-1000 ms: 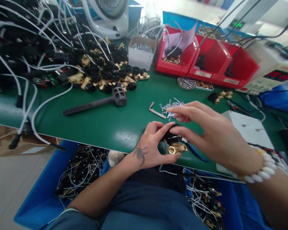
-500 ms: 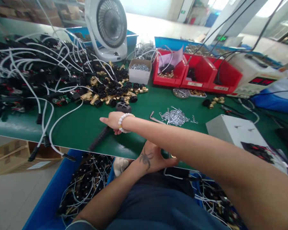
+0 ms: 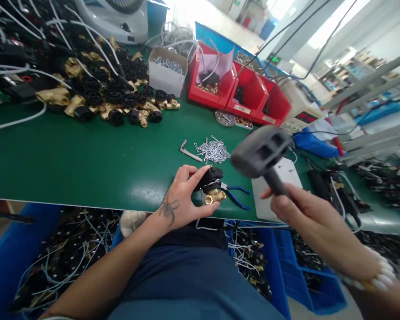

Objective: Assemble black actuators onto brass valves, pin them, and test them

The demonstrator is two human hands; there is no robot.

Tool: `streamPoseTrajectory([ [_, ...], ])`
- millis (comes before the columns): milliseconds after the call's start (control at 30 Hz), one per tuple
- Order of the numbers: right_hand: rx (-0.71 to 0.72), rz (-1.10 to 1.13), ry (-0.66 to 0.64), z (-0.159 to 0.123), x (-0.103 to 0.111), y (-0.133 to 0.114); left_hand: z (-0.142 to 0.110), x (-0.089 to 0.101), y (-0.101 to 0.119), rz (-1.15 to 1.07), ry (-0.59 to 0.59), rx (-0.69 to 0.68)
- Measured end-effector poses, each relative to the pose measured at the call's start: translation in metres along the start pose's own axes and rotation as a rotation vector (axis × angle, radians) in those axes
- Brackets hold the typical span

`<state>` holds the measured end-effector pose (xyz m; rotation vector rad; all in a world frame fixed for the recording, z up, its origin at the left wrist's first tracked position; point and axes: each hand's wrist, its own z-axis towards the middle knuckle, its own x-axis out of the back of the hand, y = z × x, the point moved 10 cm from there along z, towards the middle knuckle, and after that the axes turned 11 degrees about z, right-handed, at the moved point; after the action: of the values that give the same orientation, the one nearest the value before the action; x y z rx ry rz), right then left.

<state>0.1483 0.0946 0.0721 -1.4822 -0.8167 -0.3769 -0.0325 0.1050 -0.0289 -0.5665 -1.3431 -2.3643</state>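
Observation:
My left hand (image 3: 186, 195) is closed around a brass valve with a black plastic body (image 3: 215, 195), near the table's front edge. My right hand (image 3: 296, 209) grips the handle of a mallet (image 3: 262, 151) with a dark grey head, raised above the table to the right of the valve. Blue-handled pliers (image 3: 238, 192) lie beside the valve, their jaws close to it. Behind my left hand lie a pile of small metal pins (image 3: 215, 150) and a bent grey hex key (image 3: 190, 152).
Brass valves with black caps (image 3: 113, 100) crowd the back left. A white box of pins (image 3: 168, 71) and red bins (image 3: 213, 80) stand at the back. A light grey box (image 3: 270, 200) is at right. Blue crates (image 3: 276, 266) sit below the table edge.
My right hand has swung from the left across to the right and now holds the mallet, which lay on the table. My left hand still holds its place near the edge. The view has shifted right.

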Motion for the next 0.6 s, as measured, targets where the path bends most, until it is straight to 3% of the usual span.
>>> streamPoseTrajectory([
  [67,-0.041,-0.128,-0.034,-0.01,0.001,0.018,0.0,0.001,0.001,0.006,0.002,-0.011],
  [133,-0.029,-0.114,-0.02,-0.015,0.003,0.023,0.0,0.001,0.002,0.017,-0.006,-0.022],
  [300,0.175,0.11,0.463,-0.029,0.041,0.011,-0.001,0.001,0.005,0.047,-0.02,-0.047],
  [333,0.198,0.104,0.51,-0.031,0.043,0.011,-0.001,0.002,0.005,0.051,-0.018,-0.051],
  [367,0.192,0.075,0.483,-0.029,0.037,0.013,-0.001,0.002,0.005,0.053,-0.017,-0.051],
  [500,0.051,-0.13,0.07,-0.015,-0.005,0.031,-0.001,0.001,0.004,0.051,-0.025,-0.035],
  [533,0.034,-0.156,0.026,-0.016,-0.007,0.034,-0.001,0.001,0.004,0.049,-0.026,-0.032],
  [600,0.026,-0.17,0.065,-0.019,0.001,0.035,-0.001,0.001,0.004,0.045,-0.026,-0.034],
])
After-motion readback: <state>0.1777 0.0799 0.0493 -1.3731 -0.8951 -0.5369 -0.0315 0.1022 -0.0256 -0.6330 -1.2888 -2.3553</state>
